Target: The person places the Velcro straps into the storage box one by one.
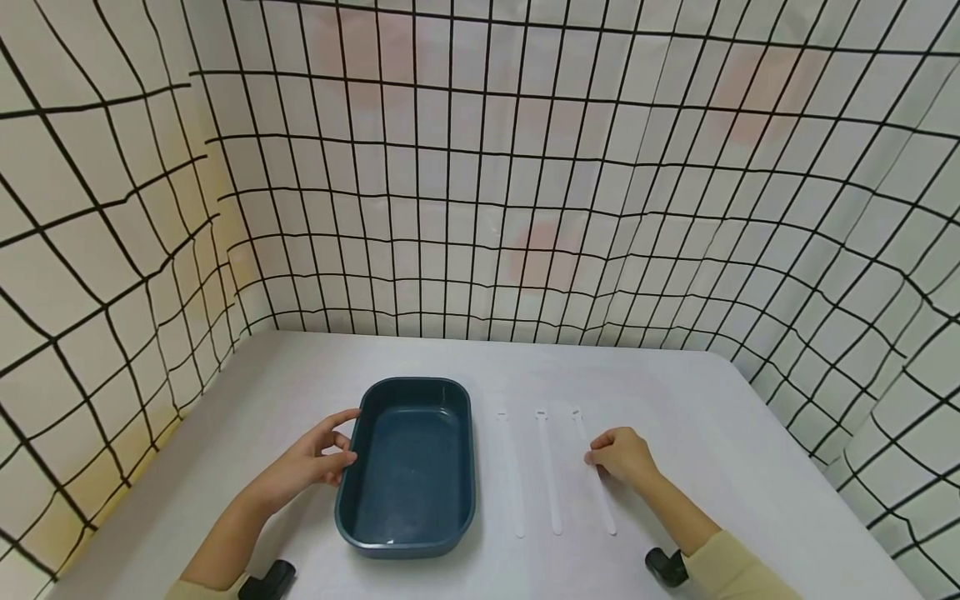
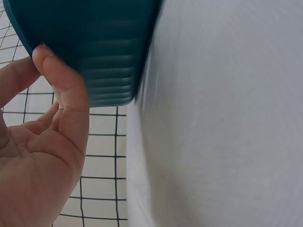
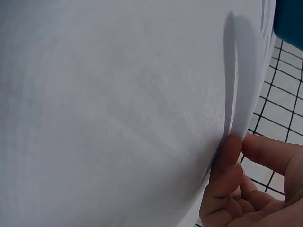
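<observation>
A dark blue rectangular basin (image 1: 405, 546) with rounded corners stands on the white table. My left hand (image 1: 318, 454) is at its left side, with thumb and index fingertips touching the wall near the rim; the left wrist view shows this thumb (image 2: 71, 90) against the ridged outer wall. To the right of the basin lie three long, flat white straps with slotted heads: a left one (image 1: 513, 475), a middle one (image 1: 550, 475) and a right one (image 1: 604, 504). My right hand (image 1: 624, 454) pinches the right strap along its length, between thumb and index finger.
The white table (image 1: 285, 367) is enclosed at the back and sides by white walls with a black grid (image 1: 465, 208). Black wrist cameras sit at both forearms, a left one (image 1: 268, 579) and a right one (image 1: 666, 568).
</observation>
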The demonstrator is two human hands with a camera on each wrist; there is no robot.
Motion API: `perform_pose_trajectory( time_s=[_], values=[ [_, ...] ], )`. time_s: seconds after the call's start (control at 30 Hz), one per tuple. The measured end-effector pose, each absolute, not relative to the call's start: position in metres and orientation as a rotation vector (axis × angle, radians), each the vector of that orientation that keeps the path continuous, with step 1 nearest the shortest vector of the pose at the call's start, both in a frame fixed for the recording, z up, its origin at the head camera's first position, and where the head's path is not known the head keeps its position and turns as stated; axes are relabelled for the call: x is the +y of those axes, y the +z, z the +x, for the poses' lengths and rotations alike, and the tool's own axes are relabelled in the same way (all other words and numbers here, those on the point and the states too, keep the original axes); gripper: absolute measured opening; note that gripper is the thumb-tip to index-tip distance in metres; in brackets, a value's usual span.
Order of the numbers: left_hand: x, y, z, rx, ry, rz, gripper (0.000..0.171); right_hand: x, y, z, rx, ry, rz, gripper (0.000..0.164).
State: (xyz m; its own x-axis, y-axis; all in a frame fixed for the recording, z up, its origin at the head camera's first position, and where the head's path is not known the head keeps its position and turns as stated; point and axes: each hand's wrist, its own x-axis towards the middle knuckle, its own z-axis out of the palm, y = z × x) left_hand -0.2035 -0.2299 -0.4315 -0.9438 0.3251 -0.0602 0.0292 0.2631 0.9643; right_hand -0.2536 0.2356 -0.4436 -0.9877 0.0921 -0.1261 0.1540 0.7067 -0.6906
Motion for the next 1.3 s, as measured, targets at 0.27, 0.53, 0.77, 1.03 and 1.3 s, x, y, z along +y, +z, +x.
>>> perform_pose_trajectory(
  time_s=[0.27, 0.53, 0.77, 1.03, 1.3],
  values=[
    [-0.232, -0.432, -0.203, 2.276, 1.743, 0.356, 0.066, 0.236, -0.441, -0.253, 2.729, -1.294, 0.248, 0.012],
    [-0.235, -0.432, -0.204, 2.272, 1.738, 0.371, 0.067, 0.232, -0.438, -0.253, 2.646, -1.434, 0.282, 0.014],
    [-0.234, -0.433, -0.204, 2.262, 1.750, 0.374, 0.068, 0.230, -0.428, -0.250, 2.584, -1.562, 0.258, 0.020],
    [-0.234, -0.433, -0.205, 2.259, 1.753, 0.380, 0.066, 0.220, -0.421, -0.249, 2.520, -1.650, 0.222, 0.024],
    [-0.234, -0.433, -0.204, 2.271, 1.741, 0.367, 0.066, 0.205, -0.416, -0.245, 2.475, -1.708, 0.201, 0.024]
  ],
)
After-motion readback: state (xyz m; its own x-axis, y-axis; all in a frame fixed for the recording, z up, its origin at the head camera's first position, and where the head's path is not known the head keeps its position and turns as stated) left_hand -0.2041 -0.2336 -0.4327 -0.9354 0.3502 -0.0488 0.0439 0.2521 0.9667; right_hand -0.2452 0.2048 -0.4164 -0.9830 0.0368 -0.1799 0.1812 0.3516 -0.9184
